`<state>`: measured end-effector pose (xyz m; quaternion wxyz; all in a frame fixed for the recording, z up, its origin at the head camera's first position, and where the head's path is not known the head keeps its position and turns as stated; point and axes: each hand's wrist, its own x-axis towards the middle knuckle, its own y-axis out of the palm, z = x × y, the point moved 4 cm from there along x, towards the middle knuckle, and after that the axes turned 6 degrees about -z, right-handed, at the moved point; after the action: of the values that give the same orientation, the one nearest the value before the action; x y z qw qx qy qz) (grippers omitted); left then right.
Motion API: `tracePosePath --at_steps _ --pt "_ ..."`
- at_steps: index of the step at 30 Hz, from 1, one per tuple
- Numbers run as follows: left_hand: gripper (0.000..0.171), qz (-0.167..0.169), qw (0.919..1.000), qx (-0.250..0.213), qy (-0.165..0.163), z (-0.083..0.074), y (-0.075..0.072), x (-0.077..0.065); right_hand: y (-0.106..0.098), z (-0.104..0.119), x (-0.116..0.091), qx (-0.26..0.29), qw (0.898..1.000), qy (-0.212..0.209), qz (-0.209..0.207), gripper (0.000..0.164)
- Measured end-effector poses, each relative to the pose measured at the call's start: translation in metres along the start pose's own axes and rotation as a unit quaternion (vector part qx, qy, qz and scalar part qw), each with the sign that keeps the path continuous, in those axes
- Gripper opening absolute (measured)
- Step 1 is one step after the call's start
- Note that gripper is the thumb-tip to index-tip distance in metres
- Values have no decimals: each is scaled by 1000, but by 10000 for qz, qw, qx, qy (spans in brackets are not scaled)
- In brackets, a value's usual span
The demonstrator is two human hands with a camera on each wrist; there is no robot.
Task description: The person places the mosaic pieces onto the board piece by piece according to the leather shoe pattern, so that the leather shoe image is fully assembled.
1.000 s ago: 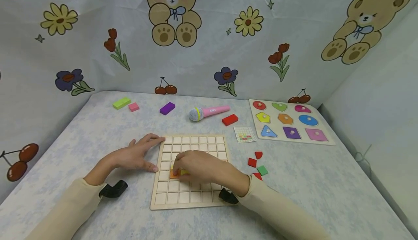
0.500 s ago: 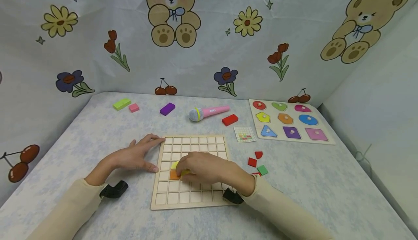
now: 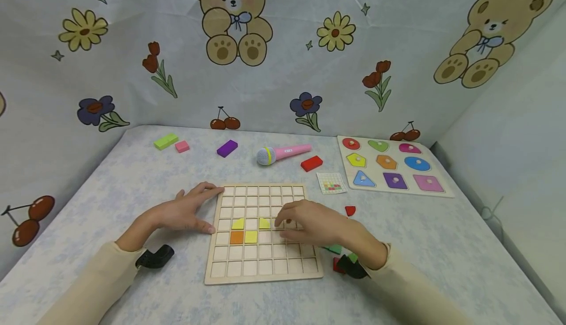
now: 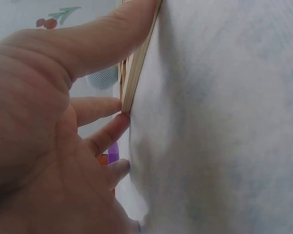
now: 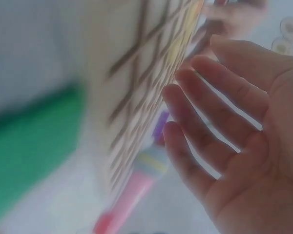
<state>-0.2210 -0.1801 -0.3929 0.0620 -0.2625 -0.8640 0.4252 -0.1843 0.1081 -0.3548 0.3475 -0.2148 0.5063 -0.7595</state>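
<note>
Your L hand, fingers straight, touches the square pale-wood grid board. Your R hand hangs over it w/ loose fingers; a small flat yellow pc sits just L of them.

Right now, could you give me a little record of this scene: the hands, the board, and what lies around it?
Left hand: touches the left edge of the wooden grid board
Right hand: over the board's right part, fingers slightly apart, holding nothing visible
On the board: one orange tile, three yellow tiles
Right of the board: red tiles and green tiles, some partly hidden
Beyond the board: purple block, microphone, red block
Far right: shape puzzle
</note>
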Motion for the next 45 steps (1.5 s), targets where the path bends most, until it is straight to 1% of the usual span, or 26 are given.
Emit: tracePosePath --at_steps 5,9,12,15,18,22,25,31,38,45 --pt "100 2 10000 38 6 0 0 0 -9 -21 -25 140 9990 389 -140 21" --pt "101 3 10000 20 -1 0 0 -1 -11 -32 -42 199 9980 585 -149 20" --pt "101 0 10000 4 -13 0 0 -1 -10 -40 -53 243 9963 809 -124 21" --pt "101 -1 10000 17 -23 -1 0 -1 -10 -46 -62 242 9952 947 -108 25" --pt "101 -9 10000 30 -12 -2 -1 -1 -9 -49 -67 272 9949 964 -117 26" --pt "101 -14 10000 19 -10 -2 -1 -1 -7 -52 -73 341 9938 1053 -71 30" --pt "101 -13 10000 11 -13 -1 -1 -1 -6 -53 -76 357 9918 1228 3 33" --pt "101 -24 10000 -1 -18 0 0 -1 -3 -53 -78 365 9893 1416 32 37" --pt "101 -43 10000 -19 -15 0 0 -2 -1 -51 -76 229 9899 1398 -3 36" --pt "101 -31 10000 25 -45 0 0 -1 0 -50 -75 135 9912 1317 -42 30"
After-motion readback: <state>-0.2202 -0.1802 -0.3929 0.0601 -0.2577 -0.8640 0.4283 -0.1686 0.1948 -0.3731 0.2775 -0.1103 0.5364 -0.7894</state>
